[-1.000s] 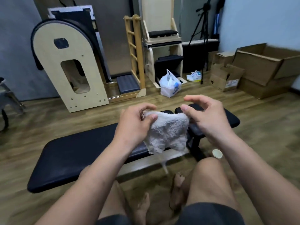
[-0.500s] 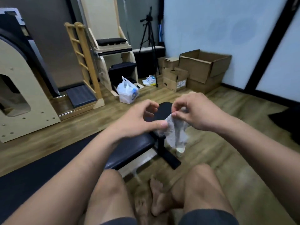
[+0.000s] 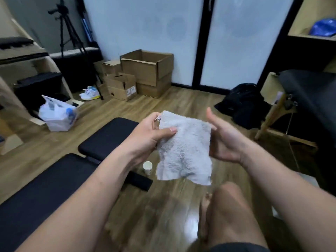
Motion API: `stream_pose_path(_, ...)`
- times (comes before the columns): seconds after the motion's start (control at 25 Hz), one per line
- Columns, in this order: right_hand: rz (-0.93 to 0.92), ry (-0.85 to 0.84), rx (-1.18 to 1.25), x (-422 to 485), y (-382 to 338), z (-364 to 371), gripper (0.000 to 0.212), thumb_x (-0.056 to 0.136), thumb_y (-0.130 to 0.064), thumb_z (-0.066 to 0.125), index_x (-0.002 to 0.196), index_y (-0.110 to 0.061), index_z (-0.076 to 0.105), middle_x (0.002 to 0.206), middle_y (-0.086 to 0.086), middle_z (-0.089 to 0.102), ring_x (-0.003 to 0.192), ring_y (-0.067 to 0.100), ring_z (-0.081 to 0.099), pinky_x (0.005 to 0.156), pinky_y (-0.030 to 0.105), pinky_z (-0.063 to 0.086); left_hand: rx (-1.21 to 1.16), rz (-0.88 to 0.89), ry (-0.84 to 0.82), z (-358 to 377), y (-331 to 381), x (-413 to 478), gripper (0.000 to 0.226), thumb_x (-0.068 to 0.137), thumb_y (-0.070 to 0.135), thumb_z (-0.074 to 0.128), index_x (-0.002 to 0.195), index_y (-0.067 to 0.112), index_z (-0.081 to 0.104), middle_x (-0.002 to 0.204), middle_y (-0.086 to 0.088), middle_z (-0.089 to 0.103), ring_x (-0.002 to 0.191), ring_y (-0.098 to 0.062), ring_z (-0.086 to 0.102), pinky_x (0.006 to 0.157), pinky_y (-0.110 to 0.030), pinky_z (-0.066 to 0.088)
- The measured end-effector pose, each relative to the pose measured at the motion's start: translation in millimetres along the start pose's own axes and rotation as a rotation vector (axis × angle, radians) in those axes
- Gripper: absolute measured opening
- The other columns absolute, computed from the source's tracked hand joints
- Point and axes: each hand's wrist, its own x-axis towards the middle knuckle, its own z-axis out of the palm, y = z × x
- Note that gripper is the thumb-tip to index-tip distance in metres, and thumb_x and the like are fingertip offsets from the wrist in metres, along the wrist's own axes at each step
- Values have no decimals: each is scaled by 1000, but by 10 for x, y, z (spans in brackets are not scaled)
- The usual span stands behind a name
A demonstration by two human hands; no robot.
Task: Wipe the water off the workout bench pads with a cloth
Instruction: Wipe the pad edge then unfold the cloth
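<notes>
A small grey terry cloth point(image 3: 183, 146) hangs spread flat in front of me, above the wooden floor. My left hand point(image 3: 152, 133) pinches its upper left corner between thumb and fingers. My right hand point(image 3: 221, 140) is at the cloth's right edge, thumb up; its fingers lie behind the cloth and are hidden. The black workout bench runs to my lower left: the short seat pad point(image 3: 107, 139) is farther away, the long back pad point(image 3: 45, 193) is nearer. I see no water on the pads from here.
A white paper cup point(image 3: 147, 167) stands on the floor by the bench foot. A white plastic bag point(image 3: 58, 115), cardboard boxes point(image 3: 145, 70), a tripod point(image 3: 71, 37) and sneakers point(image 3: 91, 92) lie beyond. A black bag point(image 3: 245, 104) and a padded table point(image 3: 309, 99) are at right.
My view swung right, away from the bench's middle. The cloth went from bunched between both hands to spread out flat, with my hands moved apart to its side edges.
</notes>
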Motion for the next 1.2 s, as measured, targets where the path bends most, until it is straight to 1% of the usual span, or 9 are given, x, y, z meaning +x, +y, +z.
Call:
stream_pose_path(0.16,22,156,242,6,596,-316,43,71,-33,76,104,-7,71,85,10,67,71,20,64,70,32,54,156,-201,6,326,-182,413,66,83,2,73,135,21,38,85,-7,73,71,-16,69,57,-25,53)
stream_pose_path(0.28,-10,450,192,-85,471,-692,58,80,-12,74,132,-10,49,102,17,66,76,24,61,75,39,49,382,-179,-82,583,-243,720,89,67,4,86,140,27,39,127,-3,53,107,-19,62,85,-31,54)
stream_pose_path(0.4,-59,588,94,-383,210,-1144,66,78,0,75,132,-25,45,108,19,69,78,25,67,78,39,55,697,-49,-232,1060,-324,1120,79,54,11,94,123,26,59,135,5,41,115,-19,55,102,-35,47)
stream_pose_path(0.52,17,751,-512,-805,-50,-1486,53,70,-12,84,118,-21,65,103,6,66,82,11,64,76,20,52,942,171,-381,1658,-379,1503,43,57,7,88,93,24,73,106,3,68,86,-7,63,74,-13,47)
stream_pose_path(0.6,141,839,-988,-1038,-131,-1677,29,71,-28,84,98,-23,74,89,-6,65,78,4,59,68,18,44,965,255,-451,2021,-316,1698,31,63,3,79,75,31,71,81,8,72,69,-1,63,61,-13,44)
stream_pose_path(0.68,95,947,-1105,-1323,-175,-1884,11,76,-31,76,74,-20,73,73,-9,68,72,3,60,65,19,42,913,281,-559,2435,-183,1852,24,72,5,74,73,29,72,75,8,72,66,1,63,63,-18,48)
stream_pose_path(0.8,-161,1188,-606,-1612,-150,-2234,19,79,-29,66,63,-21,58,64,-10,60,66,6,54,62,24,40,783,246,-751,2930,29,2029,11,81,10,72,79,20,73,80,2,72,72,-4,61,70,-24,48)
stream_pose_path(0.92,-394,1064,147,-1644,-36,-2397,23,74,-32,72,89,-19,61,87,4,66,78,23,63,66,38,46,627,157,-825,3289,165,2215,5,85,10,69,86,14,72,79,0,68,73,-9,60,65,-24,47)
stream_pose_path(1.2,-538,1248,511,-1355,-166,-2776,30,85,-8,69,111,-13,55,110,9,65,89,28,71,64,37,60,505,182,-618,4223,37,2966,29,82,11,74,108,12,61,86,-5,62,67,-14,58,48,-19,46)
